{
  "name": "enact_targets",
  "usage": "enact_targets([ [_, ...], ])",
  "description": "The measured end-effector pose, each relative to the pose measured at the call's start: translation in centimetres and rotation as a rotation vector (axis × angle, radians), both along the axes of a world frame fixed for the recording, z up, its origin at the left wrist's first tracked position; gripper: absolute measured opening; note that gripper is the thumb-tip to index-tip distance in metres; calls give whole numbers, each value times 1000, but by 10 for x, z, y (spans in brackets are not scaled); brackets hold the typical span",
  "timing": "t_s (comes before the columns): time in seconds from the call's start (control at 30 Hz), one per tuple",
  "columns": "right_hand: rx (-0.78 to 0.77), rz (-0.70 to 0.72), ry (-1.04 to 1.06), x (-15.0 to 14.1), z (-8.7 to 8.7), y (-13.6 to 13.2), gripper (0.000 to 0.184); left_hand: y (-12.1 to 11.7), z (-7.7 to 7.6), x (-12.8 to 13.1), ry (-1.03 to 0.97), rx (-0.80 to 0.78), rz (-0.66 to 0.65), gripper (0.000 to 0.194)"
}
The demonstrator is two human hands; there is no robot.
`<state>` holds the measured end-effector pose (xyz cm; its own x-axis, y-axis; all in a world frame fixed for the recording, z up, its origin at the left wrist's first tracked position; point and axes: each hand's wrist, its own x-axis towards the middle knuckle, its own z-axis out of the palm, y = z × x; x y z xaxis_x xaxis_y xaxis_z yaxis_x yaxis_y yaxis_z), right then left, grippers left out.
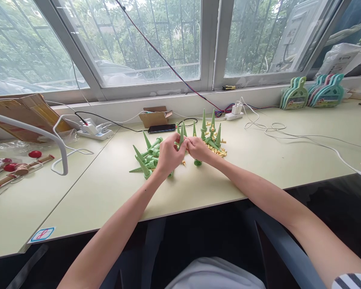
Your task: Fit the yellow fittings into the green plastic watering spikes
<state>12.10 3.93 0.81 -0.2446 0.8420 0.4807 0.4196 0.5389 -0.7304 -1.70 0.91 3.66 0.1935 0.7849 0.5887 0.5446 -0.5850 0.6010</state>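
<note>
Over the middle of the table, my left hand [169,153] is closed round a green plant-watering spike [181,133], its tip pointing up. My right hand [197,148] meets it there with the fingers pinched together; what lies between them is hidden. Left of my hands is a loose heap of green spikes [153,157], lying at various angles. Behind and right of my right hand, several green spikes [203,125] stand upright, some with small yellow pieces on them. Small yellow plastic parts [222,152] are piled by these, and a single yellow piece [183,162] lies below my hands.
A black phone [161,128] lies before a small open carton [154,117]. Power strips [95,133] and white cables [289,135] run along the back. Wooden toys with red balls [35,154] are at left. Teal and green paddle-shaped items [294,94] stand at back right.
</note>
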Motion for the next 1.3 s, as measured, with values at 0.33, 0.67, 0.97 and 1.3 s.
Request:
enact_targets([
  [0.33,-31,16,-29,1,3,-4,35,-1,1,-1,63,12,5,14],
  [0.67,-55,16,-59,1,7,-7,36,-1,1,-1,92,32,3,13],
  [0.97,-46,16,-46,1,6,-5,35,-2,1,-2,92,24,6,16],
  [1.3,-35,13,-57,1,5,-4,33,-2,1,-1,96,28,6,16],
])
